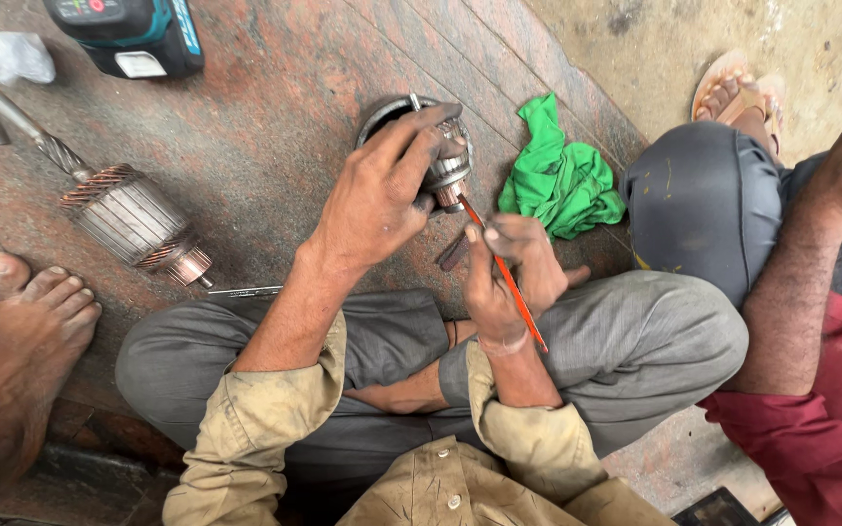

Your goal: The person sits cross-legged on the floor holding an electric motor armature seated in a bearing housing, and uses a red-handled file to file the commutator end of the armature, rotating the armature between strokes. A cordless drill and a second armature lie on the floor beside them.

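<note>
Room about my hands: bare stone floor [275, 117] left of the motor housing [419, 146], open up to the armature [133, 219]. Right: green rag [557, 180] close, then another person's knee [704, 200]. Below: my own legs [626, 341].

I looked down on a floor-level repair workshop: a motor armature [133, 219] lay on the reddish stone floor [275, 107] beside a cordless tool battery [133, 37] and a green rag [557, 175].

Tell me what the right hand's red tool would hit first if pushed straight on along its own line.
Probably the metal motor part gripped by the left hand: the red tool in the right hand already points at its lower edge, seemingly touching.
</note>
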